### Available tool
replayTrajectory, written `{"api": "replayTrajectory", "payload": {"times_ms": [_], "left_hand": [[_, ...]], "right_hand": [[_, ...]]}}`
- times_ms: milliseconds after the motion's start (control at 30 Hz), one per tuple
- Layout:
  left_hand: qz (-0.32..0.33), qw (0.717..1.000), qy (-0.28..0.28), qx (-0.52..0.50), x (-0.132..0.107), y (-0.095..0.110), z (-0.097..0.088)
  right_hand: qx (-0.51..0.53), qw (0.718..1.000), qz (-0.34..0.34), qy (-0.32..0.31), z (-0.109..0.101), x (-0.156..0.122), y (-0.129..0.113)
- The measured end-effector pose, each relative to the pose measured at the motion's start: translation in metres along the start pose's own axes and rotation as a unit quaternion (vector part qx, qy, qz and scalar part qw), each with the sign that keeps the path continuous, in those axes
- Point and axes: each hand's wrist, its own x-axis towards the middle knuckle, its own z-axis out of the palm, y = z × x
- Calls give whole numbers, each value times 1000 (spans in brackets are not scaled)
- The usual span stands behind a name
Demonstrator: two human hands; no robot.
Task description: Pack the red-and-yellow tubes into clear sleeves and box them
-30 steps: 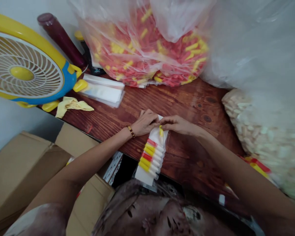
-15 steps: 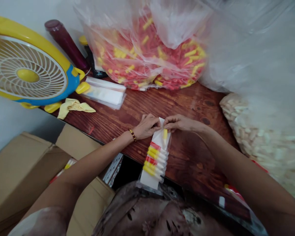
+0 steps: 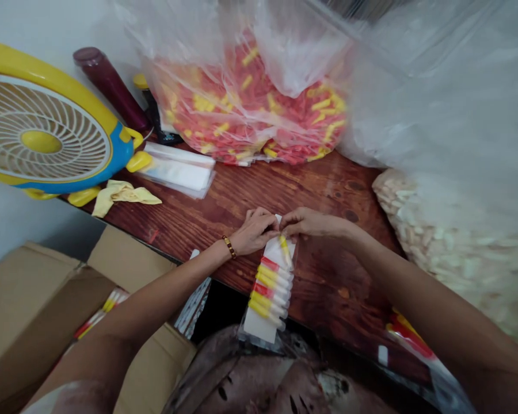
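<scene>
A clear plastic packet [image 3: 259,329] with a white card inside lies over the table's front edge, its lower end against my clothing. Several white sticks with yellow or red ends [image 3: 271,287] are stacked crosswise in it. One yellow-ended stick [image 3: 285,250] lies more lengthwise above that row, just below my fingers. My left hand [image 3: 256,231] has its thumb and fingers closed on the packet's upper end. My right hand [image 3: 304,223] pinches the same end from the other side, fingertips almost touching the left ones. Exactly what the fingertips press together is hidden.
Large clear bags of red and yellow pieces [image 3: 242,123] and of whitish pieces [image 3: 449,264] stand on the wooden table [image 3: 328,190]. Behind at left are a yellow fan [image 3: 43,141], a dark red bottle [image 3: 112,89], flat packets [image 3: 179,169] and a yellow cloth [image 3: 125,195]. Cardboard boxes [image 3: 30,299] sit lower left.
My right hand has moved left, closer to my left hand at the packet's top. The upper yellow-ended stick has tilted from nearly upright to slanting. The whole view has shifted slightly.
</scene>
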Motion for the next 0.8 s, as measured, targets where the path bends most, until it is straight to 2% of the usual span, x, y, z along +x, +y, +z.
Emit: {"api": "replayTrajectory", "payload": {"times_ms": [133,233,300,433,500,600,700,800], "left_hand": [[10,1000,-1,-3,-1,2,2],[19,1000,-10,5,0,1,2],[15,1000,-23,9,0,2,0],[-7,999,-34,11,2,4,-2],[-23,1000,-17,9,3,6,1],[-51,999,17,1,4,10,8],[-63,998,27,-2,5,12,14],[-63,998,19,-5,6,11,13]], "right_hand": [[-104,994,27,33,6,1,-12],[-236,967,76,53,9,-3,-27],[-270,956,88,71,12,-7,-31],[-192,973,43,117,14,-9,-18],[-111,980,16,167,15,-7,-5],[30,970,19,241,19,-5,10],[98,967,18,233,24,-6,15],[100,975,5,199,27,-8,13]]}}
